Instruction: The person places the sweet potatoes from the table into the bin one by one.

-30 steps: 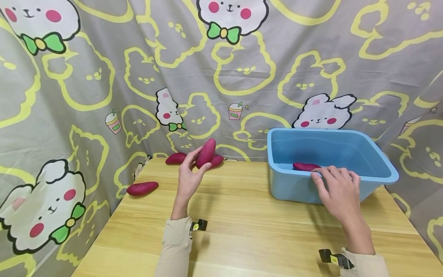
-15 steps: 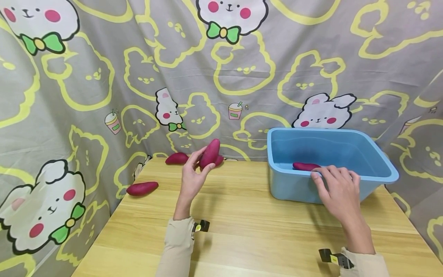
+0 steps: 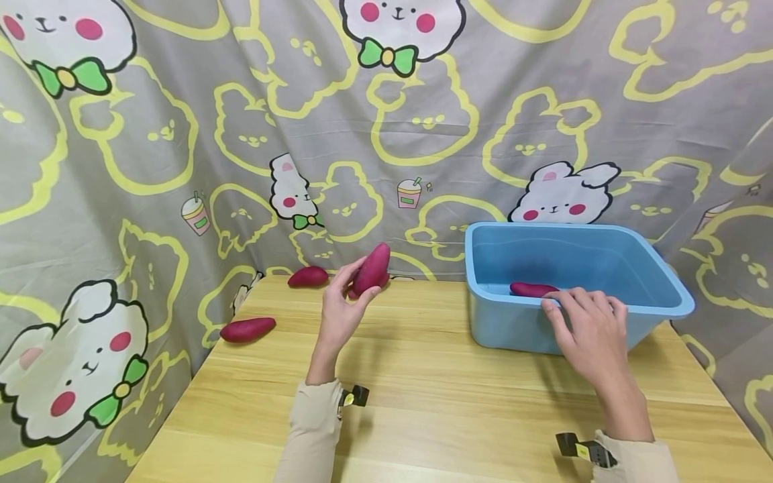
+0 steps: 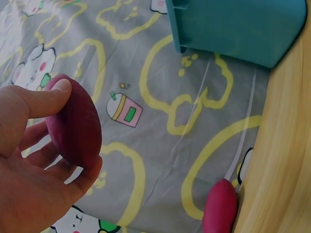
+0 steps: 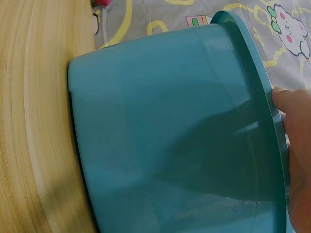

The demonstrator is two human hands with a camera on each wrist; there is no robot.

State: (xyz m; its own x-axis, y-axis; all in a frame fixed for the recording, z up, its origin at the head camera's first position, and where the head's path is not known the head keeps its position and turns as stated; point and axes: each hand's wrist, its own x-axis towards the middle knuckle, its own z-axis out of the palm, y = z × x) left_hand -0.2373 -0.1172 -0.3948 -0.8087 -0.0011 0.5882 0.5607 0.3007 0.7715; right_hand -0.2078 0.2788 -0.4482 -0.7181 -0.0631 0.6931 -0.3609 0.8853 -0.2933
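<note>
My left hand (image 3: 341,315) holds a purple-red sweet potato (image 3: 372,270) above the table, left of the bin. In the left wrist view, the thumb lies on one side of the sweet potato (image 4: 75,124) and fingertips touch the other. Another sweet potato (image 3: 386,280) lies behind it, mostly hidden. My right hand (image 3: 594,335) grips the near rim of a blue plastic bin (image 3: 513,322), with its fingers bent over the edge. Inside the bin, near that hand, lies one sweet potato (image 3: 531,290); part of the floor is hidden by the near wall.
Two more sweet potatoes rest on the wooden table (image 3: 423,416): one sweet potato (image 3: 308,276) by the back edge, the other sweet potato (image 3: 247,329) at the left edge. A grey cartoon-print curtain (image 3: 435,100) hangs behind and at both sides.
My left hand has drifted slightly to the right with the sweet potato, now covering more of the one behind. The right hand and the bin stay put.
</note>
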